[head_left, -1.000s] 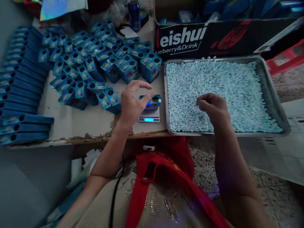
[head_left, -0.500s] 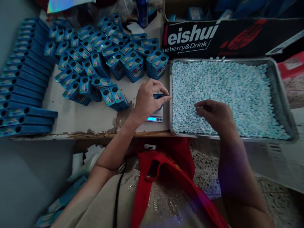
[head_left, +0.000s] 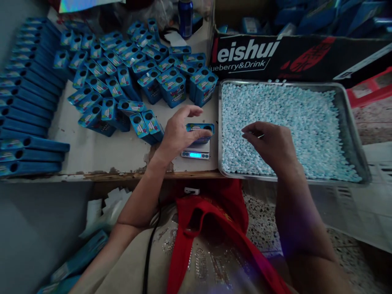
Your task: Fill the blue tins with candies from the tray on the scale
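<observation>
A small blue tin (head_left: 200, 129) with a round hole in its top lies on a little digital scale (head_left: 196, 151) with a lit blue display. My left hand (head_left: 177, 132) rests beside the tin, thumb touching its near side, fingers arched apart above it. My right hand (head_left: 269, 145) hovers over the left part of a metal tray (head_left: 352, 122) filled with pale blue candies (head_left: 290, 110); its fingers are pinched together, and what they hold is hidden.
Several open blue tins (head_left: 128, 77) stand crowded at the back left of the worn table. Stacked flat blue boxes (head_left: 27, 118) line the left edge. A printed black carton (head_left: 275, 53) stands behind the tray, a blue can (head_left: 185, 12) at the back.
My left hand closed over the tin on the scale, then drew back a little so the tin shows again. My right hand shifted left across the candies.
</observation>
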{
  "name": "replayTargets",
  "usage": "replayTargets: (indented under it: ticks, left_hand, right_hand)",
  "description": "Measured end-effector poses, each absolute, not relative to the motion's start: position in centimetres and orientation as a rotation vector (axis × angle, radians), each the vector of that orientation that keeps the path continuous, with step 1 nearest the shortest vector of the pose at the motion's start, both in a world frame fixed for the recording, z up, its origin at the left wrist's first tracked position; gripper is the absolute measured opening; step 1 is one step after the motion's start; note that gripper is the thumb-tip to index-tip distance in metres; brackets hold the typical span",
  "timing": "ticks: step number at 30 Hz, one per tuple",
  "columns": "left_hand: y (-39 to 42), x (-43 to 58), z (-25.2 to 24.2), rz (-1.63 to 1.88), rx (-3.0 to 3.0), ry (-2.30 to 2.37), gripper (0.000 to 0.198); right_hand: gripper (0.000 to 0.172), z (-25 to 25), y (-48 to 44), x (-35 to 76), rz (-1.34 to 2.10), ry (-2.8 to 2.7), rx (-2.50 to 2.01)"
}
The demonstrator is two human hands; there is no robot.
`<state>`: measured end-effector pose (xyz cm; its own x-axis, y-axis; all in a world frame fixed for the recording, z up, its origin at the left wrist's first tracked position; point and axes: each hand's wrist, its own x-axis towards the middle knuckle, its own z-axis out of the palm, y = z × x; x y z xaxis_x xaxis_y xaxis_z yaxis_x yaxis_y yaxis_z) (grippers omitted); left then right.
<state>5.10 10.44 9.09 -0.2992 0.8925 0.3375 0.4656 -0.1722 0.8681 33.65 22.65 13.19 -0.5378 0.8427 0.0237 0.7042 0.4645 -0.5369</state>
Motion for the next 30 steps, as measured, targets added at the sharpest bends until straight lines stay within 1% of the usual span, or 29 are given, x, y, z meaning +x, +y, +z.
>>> replayTargets:
  ticks: [1, 2, 3, 4, 5, 7, 10, 11, 13, 15, 18, 20, 25, 27, 30]
  left_hand:
    - [10.0, 4.7, 8.2, 1.489, 1.509, 1.691, 0.075]
    - [9.6, 4.4, 7.2, 1.507, 1.456, 1.673, 0.087]
    - [9.3, 4.2, 6.1, 1.519, 1.390, 1.650, 0.089]
    - [9.2, 4.2, 5.2, 1.527, 1.319, 1.625, 0.083]
    - [9.3, 4.2, 4.6, 1.530, 1.262, 1.606, 0.072]
    - [10.1, 4.8, 4.5, 1.522, 1.281, 1.616, 0.053]
    - [12.4, 6.6, 7.4, 1.444, 1.735, 1.690, 0.027]
    - [13.2, 7.4, 8.7, 1.400, 1.916, 1.685, 0.021]
    - [14.8, 8.9, 11.0, 1.324, 2.187, 1.616, 0.021]
    - [16.2, 10.1, 11.9, 1.259, 2.348, 1.511, 0.025]
    - [17.8, 10.9, 11.1, 1.201, 2.462, 1.417, 0.029]
    - [18.4, 11.0, 10.0, 1.267, 2.440, 1.458, 0.029]
    - [17.9, 11.0, 9.0, 1.499, 2.350, 1.538, 0.029]
    - [17.6, 11.1, 9.0, 1.507, 2.324, 1.605, 0.026]
    - [17.5, 11.2, 8.7, 1.480, 2.223, 1.712, 0.019]
  right_hand:
    - [0.016, 12.8, 22.9, 33.8, 0.648, -2.445, -1.326]
    - [0.016, 12.3, 23.1, 34.0, 0.636, -2.431, -1.327]
    - [0.017, 11.7, 23.2, 34.2, 0.657, -2.382, -1.322]
    - [0.018, 10.9, 23.2, 34.2, 0.713, -2.300, -1.312]
    - [0.021, 10.2, 23.0, 34.1, 0.801, -2.180, -1.300]
    - [0.028, 8.8, 22.5, 33.3, 1.069, -1.835, -1.271]
    - [0.029, 7.7, 21.5, 31.2, 1.566, -1.205, -1.206]
    - [0.029, 7.6, 21.3, 30.5, 1.699, -1.012, -1.171]
    - [0.030, 7.6, 21.1, 29.4, 1.882, -0.696, -1.094]
    - [0.027, 7.8, 21.2, 28.8, 1.964, -0.449, -1.010]
    - [0.020, 8.1, 21.7, 28.5, 2.012, -0.162, -0.924]
    - [0.017, 8.3, 22.1, 28.5, 2.040, -0.022, -0.892]
    - [0.013, 8.8, 22.8, 28.5, 2.066, 0.094, -0.871]
    - [0.010, 9.0, 22.8, 28.5, 2.072, 0.074, -0.886]
    - [0.012, 9.3, 22.6, 28.7, 2.065, 0.114, -0.886]
